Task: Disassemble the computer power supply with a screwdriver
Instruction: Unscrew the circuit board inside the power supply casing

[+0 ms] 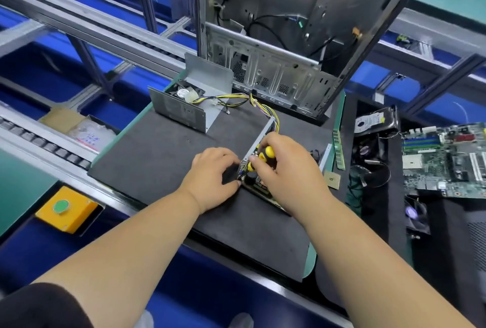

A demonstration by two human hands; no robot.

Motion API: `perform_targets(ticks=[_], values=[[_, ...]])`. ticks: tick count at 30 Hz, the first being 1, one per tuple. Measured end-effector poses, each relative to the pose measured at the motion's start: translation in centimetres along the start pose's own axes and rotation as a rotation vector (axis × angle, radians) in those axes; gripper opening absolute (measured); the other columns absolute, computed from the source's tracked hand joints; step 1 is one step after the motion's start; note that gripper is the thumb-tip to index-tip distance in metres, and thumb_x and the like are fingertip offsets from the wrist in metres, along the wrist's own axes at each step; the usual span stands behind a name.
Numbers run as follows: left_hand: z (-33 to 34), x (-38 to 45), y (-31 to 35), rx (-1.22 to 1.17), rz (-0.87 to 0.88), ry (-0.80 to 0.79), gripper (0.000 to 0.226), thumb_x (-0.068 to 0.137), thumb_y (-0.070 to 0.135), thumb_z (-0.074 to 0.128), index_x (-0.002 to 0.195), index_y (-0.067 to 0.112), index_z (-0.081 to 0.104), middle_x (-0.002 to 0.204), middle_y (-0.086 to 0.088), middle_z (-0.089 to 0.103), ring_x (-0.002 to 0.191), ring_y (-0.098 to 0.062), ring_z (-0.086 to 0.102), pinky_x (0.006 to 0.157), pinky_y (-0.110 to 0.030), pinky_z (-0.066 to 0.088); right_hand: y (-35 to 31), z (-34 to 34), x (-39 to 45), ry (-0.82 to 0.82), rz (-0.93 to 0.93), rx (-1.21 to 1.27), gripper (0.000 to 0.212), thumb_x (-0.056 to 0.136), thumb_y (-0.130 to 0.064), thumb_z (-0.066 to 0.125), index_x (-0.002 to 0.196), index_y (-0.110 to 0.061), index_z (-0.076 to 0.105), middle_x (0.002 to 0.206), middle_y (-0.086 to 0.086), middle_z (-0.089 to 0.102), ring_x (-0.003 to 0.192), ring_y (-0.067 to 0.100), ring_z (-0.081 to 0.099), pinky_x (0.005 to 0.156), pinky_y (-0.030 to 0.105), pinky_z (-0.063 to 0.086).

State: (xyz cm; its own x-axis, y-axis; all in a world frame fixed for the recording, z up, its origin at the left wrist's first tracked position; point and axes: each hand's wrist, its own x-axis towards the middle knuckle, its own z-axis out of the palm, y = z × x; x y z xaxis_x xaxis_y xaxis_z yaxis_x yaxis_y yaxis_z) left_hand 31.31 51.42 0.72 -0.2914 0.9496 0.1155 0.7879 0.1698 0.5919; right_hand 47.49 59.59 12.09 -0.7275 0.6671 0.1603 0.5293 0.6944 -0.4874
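The opened power supply (259,140) lies on the black mat (168,148), its metal wall upright and its circuit board exposed. My right hand (286,162) grips a yellow-and-black screwdriver (264,156) held down into the board; the tip is hidden. My left hand (214,177) presses against the supply's left side at its near corner. A bundle of yellow and black wires (263,109) runs from the supply toward its removed metal cover (189,101), which stands at the mat's far left with a fan inside.
An empty computer case (278,38) stands upright behind the mat. To the right lie a RAM stick (338,150), a CPU chip (332,180), a hard drive (374,119) and a motherboard (447,159). A yellow box with a green button (65,208) sits at left.
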Motion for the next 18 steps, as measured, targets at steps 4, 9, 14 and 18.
perform_targets(ticks=[4,9,14,18], values=[[0.01,0.06,0.03,-0.010,0.002,0.003,0.039,0.075,0.037,0.067,0.112,0.029,0.062,0.120,0.014,0.053,0.118,-0.018,0.043,0.100,-0.038,0.031,-0.58,-0.11,0.26,-0.014,-0.008,-0.043,0.019,0.094,-0.036,0.062,0.092,-0.021,0.050,0.076,-0.014,0.041,0.074,0.014,0.040,0.061,0.030,0.018],[0.09,0.06,-0.17,-0.017,0.009,0.004,0.041,0.076,0.035,0.068,0.116,0.028,0.062,0.120,0.014,0.053,0.118,-0.016,0.041,0.099,-0.033,0.026,-0.96,-0.10,0.41,-0.017,0.003,-0.066,0.019,0.094,-0.035,0.062,0.094,-0.019,0.052,0.079,-0.013,0.042,0.077,0.015,0.041,0.063,0.031,0.022],[0.15,0.10,-0.30,-0.013,0.008,0.005,0.040,0.076,0.036,0.068,0.115,0.031,0.061,0.119,0.016,0.052,0.118,-0.015,0.040,0.096,-0.030,0.023,-1.10,-0.23,0.46,-0.070,-0.005,-0.024,0.016,0.093,-0.029,0.064,0.091,-0.023,0.049,0.079,-0.016,0.042,0.080,0.013,0.042,0.063,0.027,0.023],[0.22,0.21,-0.24,0.000,0.006,0.005,0.036,0.076,0.036,0.069,0.111,0.033,0.061,0.118,0.018,0.052,0.117,-0.014,0.040,0.095,-0.030,0.024,-1.04,-0.43,0.72,-0.102,0.045,-0.023,0.015,0.092,-0.029,0.063,0.092,-0.023,0.050,0.084,-0.012,0.050,0.081,0.015,0.046,0.062,0.025,0.031]])
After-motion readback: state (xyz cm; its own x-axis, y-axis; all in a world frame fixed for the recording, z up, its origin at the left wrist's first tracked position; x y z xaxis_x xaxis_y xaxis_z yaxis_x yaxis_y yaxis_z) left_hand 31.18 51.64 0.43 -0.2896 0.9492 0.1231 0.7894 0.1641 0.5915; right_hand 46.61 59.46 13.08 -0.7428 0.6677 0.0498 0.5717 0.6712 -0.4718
